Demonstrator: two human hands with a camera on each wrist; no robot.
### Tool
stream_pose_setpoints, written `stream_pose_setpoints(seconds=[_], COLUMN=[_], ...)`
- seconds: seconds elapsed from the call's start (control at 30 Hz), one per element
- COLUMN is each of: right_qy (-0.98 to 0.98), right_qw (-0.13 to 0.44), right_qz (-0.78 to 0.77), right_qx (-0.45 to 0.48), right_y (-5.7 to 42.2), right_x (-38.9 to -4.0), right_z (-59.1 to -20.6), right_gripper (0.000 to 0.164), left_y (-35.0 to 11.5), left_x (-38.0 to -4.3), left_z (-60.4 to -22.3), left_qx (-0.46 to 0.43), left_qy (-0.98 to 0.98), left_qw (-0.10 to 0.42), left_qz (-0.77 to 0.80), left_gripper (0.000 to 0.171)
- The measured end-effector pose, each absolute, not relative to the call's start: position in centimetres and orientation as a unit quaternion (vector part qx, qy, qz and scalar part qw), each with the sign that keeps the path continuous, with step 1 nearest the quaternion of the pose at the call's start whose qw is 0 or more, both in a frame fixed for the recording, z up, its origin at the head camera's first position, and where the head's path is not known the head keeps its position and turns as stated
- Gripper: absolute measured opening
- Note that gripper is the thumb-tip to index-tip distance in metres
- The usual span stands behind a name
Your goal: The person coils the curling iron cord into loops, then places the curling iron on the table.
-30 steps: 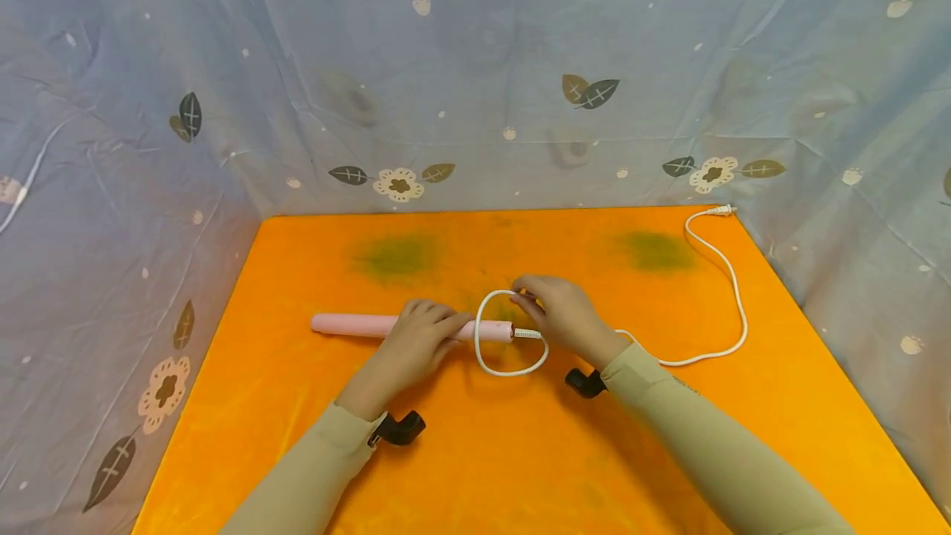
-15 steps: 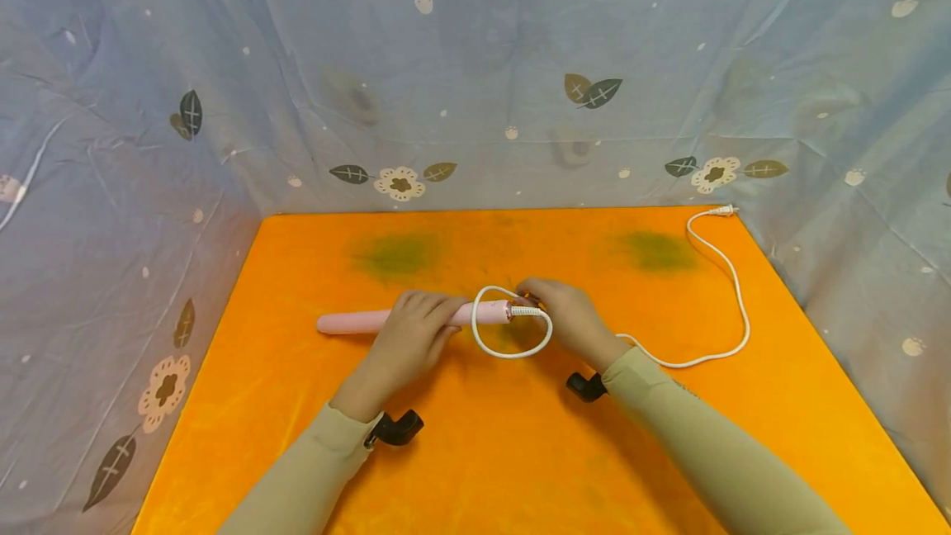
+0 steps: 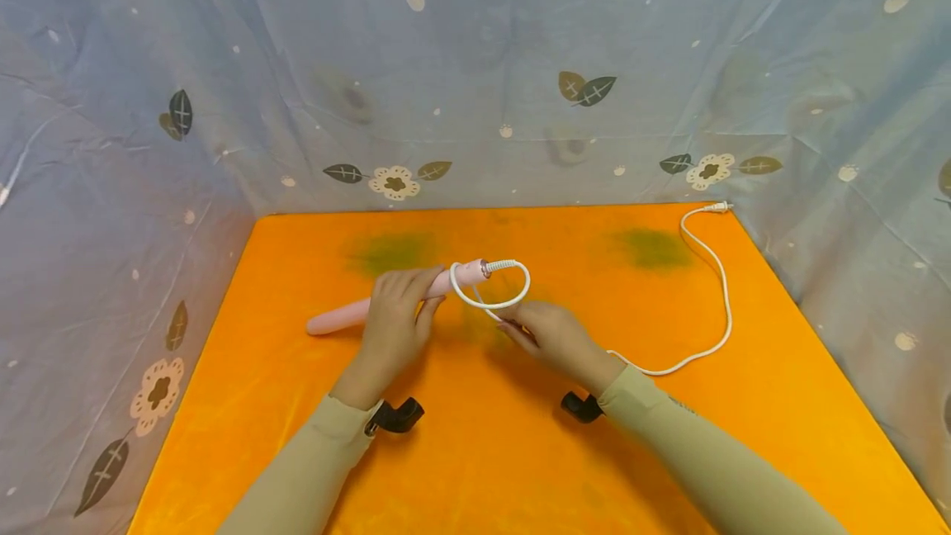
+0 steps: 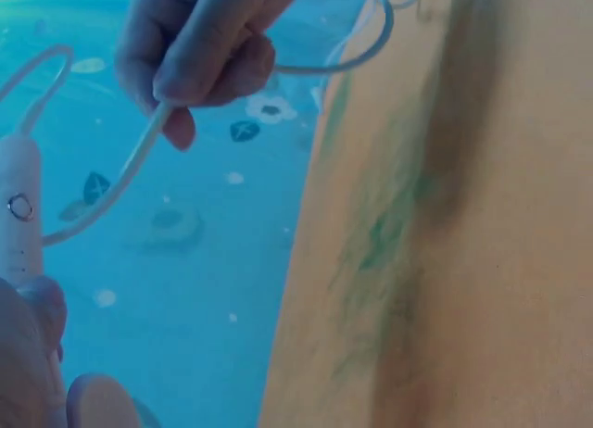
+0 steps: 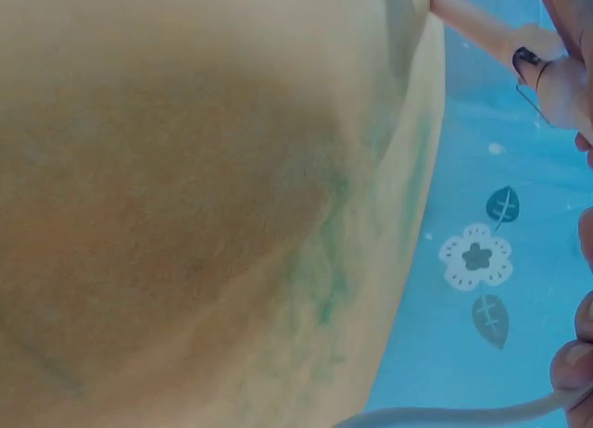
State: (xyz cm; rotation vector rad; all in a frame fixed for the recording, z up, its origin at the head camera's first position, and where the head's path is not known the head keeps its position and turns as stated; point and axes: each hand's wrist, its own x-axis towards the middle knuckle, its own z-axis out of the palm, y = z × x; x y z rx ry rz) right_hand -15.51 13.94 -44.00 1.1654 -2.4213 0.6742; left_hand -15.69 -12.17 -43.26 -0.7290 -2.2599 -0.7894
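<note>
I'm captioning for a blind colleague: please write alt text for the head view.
A person's left hand grips a pink wand while the right hand pinches its white cord, which loops around the wand. Beneath is an orange tabletop, the plug near its far right corner; patterned fabric hangs behind.

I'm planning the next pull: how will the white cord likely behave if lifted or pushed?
The white cord is probably bendable yet springy, since it arcs in an open loop at the pink wand. Pushed, it would likely buckle sideways: its thin far stretch lies in loose curves on the orange table. Its ribbed sleeve looks stiffer, sitting nearly straight.
</note>
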Motion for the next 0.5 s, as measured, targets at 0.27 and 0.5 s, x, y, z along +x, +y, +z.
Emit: stream_pose_setpoints(seconds=[0.27, 0.5], right_qy=[-0.852, -0.847], right_qw=[0.193, 0.208], right_qz=[0.234, 0.212], right_qx=[0.427, 0.440], right_y=[14.1, 13.6], right_x=[-14.4, -13.3], right_z=[-43.6, -42.8], right_gripper=[0.038, 0.007], left_y=[-12.2, -12.2], left_x=[-16.7, -17.1], left_z=[-44.4, -45.3], left_qx=[-0.251, -0.242], left_qy=[-0.876, -0.899], left_qw=[0.301, 0.263], left_qz=[-0.281, -0.253], left_gripper=[0.040, 0.040])
